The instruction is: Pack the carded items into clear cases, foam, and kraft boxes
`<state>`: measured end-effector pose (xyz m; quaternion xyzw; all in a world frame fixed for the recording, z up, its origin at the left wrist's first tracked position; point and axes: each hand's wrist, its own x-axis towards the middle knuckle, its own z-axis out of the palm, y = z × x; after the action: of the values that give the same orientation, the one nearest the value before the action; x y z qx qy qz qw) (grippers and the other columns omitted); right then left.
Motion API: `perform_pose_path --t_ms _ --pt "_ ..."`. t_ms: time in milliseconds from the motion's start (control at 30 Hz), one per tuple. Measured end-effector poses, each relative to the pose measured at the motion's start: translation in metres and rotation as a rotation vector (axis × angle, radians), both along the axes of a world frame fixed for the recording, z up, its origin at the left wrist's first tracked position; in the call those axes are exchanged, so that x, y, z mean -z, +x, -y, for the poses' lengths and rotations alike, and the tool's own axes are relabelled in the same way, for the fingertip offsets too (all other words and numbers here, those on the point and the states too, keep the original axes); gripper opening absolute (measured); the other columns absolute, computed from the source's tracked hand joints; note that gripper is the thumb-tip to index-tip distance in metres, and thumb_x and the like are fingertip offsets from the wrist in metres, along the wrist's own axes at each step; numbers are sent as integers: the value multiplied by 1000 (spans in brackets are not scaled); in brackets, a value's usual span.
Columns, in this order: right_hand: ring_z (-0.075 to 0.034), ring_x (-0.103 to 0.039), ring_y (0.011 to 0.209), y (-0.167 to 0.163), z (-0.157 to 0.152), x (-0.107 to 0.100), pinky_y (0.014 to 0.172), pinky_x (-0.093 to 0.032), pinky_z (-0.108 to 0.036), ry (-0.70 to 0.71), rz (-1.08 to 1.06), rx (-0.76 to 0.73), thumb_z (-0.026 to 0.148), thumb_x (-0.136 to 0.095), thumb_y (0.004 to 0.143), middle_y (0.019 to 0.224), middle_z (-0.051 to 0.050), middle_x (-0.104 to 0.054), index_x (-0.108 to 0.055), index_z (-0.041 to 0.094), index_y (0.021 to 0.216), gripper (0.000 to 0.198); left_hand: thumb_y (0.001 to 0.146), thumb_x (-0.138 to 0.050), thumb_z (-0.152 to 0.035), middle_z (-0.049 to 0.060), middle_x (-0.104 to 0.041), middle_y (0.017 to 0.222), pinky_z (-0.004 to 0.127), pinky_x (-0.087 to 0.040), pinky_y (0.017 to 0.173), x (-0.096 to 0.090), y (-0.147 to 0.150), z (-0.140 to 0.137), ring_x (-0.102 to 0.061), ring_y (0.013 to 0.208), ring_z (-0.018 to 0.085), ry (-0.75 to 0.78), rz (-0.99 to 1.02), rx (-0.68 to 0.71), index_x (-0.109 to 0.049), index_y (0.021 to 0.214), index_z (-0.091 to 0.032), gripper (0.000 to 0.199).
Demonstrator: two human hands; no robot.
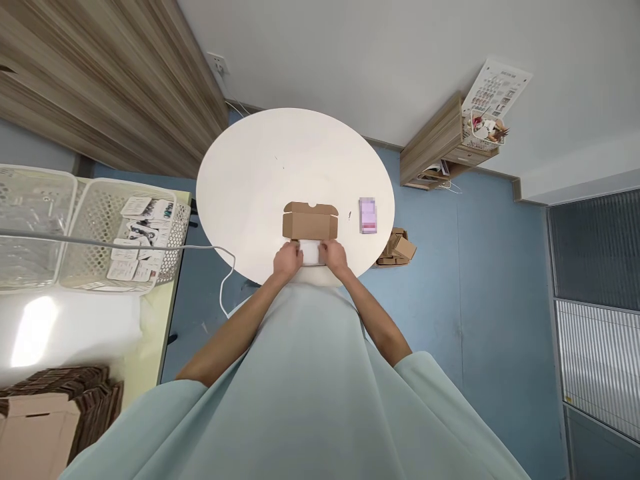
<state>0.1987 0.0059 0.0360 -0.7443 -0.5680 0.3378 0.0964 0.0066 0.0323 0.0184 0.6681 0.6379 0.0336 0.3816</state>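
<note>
An open brown cardboard box (310, 227) rests near the front edge of the round white table, its lid with side flaps folded back away from me. White wrapping (311, 253) shows in the box's near part, between my hands; what it covers, if anything, is hidden. My left hand (289, 259) is closed at the wrapping's left end, fingers curled in. At the opposite end my right hand (333, 256) is closed the same way, thumb and fingers together. Right of the box lies a pink and purple package (368, 215), apart from both hands.
The round table (295, 143) stands by the wall. On the left side table are white baskets (67, 233) of cards and clear packets, a white sheet or roll (100, 320) and stacked flat cardboard (40, 427). A white cable (200, 247) crosses to the table. Cardboard pieces (397, 249) lie low at right.
</note>
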Motion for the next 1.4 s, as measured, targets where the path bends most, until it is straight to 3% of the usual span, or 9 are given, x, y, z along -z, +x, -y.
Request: perform_pose_path --t_ms 133,233,367,533,700,833,1067,1267,1400 --pt "-28 -66 129 31 -22 -8 113 -53 -42 224 -49 341 43 -58 108 136 -18 -69 -62 16 137 40 98 -58 -34 27 -54 155 55 -51 118 -5 -11 -26 -60 140 39 162 147 -293 -54 146 -11 54" --pt "-32 -58 146 48 -40 -6 121 -49 -45 122 -208 444 50 -71 99 155 -23 -60 -49 15 155 70 92 -65 -32 28 -45 166 59 -38 129 -5 -12 -53 -42 158 43 84 246 -356 -39 162 -9 78" --pt "-29 -66 140 51 -53 -4 116 -54 -41 9 -447 463 49 -72 98 158 -21 -61 -40 18 164 80 86 -70 -31 25 -43 171 56 -45 125 -10 -8 -74 -52 152 41 -96 383 -378 -30 170 -14 95" --pt "-27 -71 131 47 -56 -10 113 -57 -41 24 -494 444 41 -71 99 157 -20 -63 -41 18 164 75 84 -67 -23 22 -43 174 48 -52 119 -25 -4 -80 -60 146 37 -166 407 -330 -28 173 -14 98" --pt "-26 -70 133 51 -62 -20 112 -57 -41 94 -503 381 43 -71 99 160 -20 -61 -30 19 172 87 84 -68 -20 22 -44 173 45 -54 115 -37 -1 -87 -65 140 34 -146 435 -304 -26 174 -14 99" --pt "-24 -67 138 56 -65 -29 114 -55 -40 154 -433 294 41 -65 103 155 -17 -65 -38 20 169 74 87 -65 -17 20 -48 171 45 -56 114 -41 -1 -91 -68 135 31 -68 480 -287 -31 172 -16 91" --pt "-23 -71 127 50 -34 -29 110 -58 -38 168 -350 238 27 -62 100 149 -15 -68 -57 20 155 56 87 -64 -13 17 -50 169 47 -53 119 -39 -8 -70 -63 141 31 -57 422 -234 -43 166 -18 82" --pt "-24 -63 138 36 14 -16 111 -57 -39 187 -259 132 20 -57 97 155 -15 -63 -56 21 155 59 85 -64 -14 17 -52 166 46 -50 122 -30 -12 -29 -58 147 33 5 354 -140 -48 162 -18 78" --pt "-26 -62 139 30 33 -18 114 -56 -43 179 -207 123 25 -59 100 159 -16 -59 -49 22 162 62 88 -63 -16 17 -52 167 52 -40 130 -31 -16 -10 -46 157 33 124 295 -76 -47 162 -19 76"
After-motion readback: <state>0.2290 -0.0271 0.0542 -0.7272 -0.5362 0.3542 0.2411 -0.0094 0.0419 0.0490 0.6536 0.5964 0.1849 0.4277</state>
